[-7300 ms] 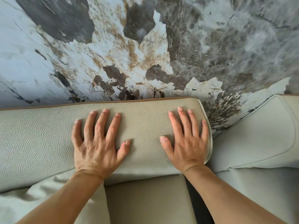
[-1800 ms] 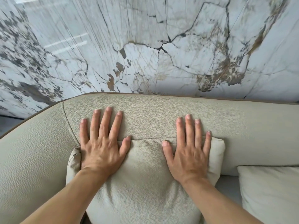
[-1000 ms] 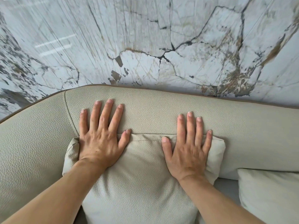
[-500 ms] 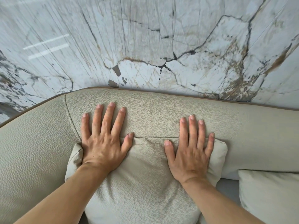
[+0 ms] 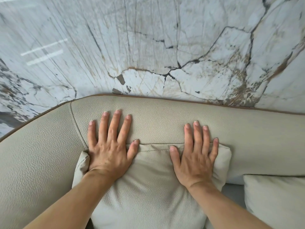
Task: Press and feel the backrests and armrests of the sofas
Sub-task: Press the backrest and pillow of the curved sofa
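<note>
Pressing flat with fingers spread, the left hand point(image 5: 109, 154) and right hand point(image 5: 195, 160) are sunk into the soft cushion point(image 5: 148, 187) against the firmer-looking backrest point(image 5: 161, 123).

Pebbled matt leather backrest point(image 5: 165, 123); glossy marble wall point(image 5: 148, 47)

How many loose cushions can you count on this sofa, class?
2. One cushion leans against the backrest under the left hand and right hand; a second cushion sits at the lower right, cut off by the frame. More may lie out of view.
</note>
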A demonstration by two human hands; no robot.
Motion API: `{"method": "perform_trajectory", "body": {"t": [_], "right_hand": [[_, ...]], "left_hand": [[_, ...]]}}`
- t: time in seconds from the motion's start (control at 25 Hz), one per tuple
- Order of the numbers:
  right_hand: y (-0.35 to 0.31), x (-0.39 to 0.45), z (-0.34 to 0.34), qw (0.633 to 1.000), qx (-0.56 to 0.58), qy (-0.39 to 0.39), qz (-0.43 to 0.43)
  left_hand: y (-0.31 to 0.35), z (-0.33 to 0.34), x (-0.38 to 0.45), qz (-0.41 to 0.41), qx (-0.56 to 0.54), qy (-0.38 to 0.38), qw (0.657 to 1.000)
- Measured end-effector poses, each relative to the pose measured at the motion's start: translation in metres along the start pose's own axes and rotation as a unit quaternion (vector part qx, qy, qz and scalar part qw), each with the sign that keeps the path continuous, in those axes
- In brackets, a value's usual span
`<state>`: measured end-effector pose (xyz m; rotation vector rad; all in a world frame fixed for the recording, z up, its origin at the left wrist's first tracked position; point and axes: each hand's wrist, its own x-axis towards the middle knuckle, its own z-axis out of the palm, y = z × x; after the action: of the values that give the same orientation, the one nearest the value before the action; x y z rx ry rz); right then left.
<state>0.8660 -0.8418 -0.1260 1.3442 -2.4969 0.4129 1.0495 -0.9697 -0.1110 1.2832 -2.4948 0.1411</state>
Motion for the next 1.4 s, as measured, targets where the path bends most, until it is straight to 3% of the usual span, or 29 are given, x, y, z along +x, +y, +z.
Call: {"method": "perform_trajectory", "body": {"t": [0.16, 0.36, 0.6, 0.96, 1.4], "right_hand": [[-0.001, -0.003, -0.006, 1.000, 0.012, -0.022, 0.004], [0.000, -0.002, -0.034, 0.993, -0.017, -0.113, 0.004], [0.002, -0.033, -0.117, 0.985, 0.037, -0.171, -0.004], [-0.023, -0.107, -0.280, 0.991, 0.004, -0.137, -0.002], [-0.095, -0.208, -0.457, 0.993, 0.004, -0.116, 0.016]], "left_hand": [[0.001, -0.009, -0.003, -0.006, 0.023, -0.027, 0.999], [0.010, -0.042, -0.009, -0.027, 0.045, -0.108, 0.993], [0.024, -0.119, -0.050, 0.002, 0.067, -0.126, 0.990], [0.024, -0.267, -0.129, 0.018, 0.036, -0.085, 0.996], [-0.015, -0.445, -0.240, -0.013, -0.011, -0.102, 0.995]]}}
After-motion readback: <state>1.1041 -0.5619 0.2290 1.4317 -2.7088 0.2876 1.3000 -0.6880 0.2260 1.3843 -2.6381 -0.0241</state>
